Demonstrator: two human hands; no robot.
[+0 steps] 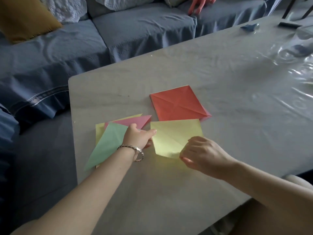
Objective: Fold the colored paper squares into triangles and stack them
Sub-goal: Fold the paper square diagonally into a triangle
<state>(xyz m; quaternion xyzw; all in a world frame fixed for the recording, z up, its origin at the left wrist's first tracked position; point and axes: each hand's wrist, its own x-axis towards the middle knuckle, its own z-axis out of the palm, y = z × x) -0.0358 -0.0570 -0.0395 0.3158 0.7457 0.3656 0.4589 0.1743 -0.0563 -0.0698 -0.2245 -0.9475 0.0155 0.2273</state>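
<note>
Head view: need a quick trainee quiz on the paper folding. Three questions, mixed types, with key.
1. True or false: the yellow sheet is already folded into a triangle.
2. Which colour lies on top of the folded pile beside the left hand? A red, B green, C blue.
3. Which hand pinches the yellow sheet's near corner?
Key: 1 false; 2 B; 3 the right hand.

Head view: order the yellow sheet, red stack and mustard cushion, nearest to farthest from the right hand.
1. Yellow sheet, pinched by the right hand.
2. Red stack, just beyond it.
3. Mustard cushion, far upper left.
</note>
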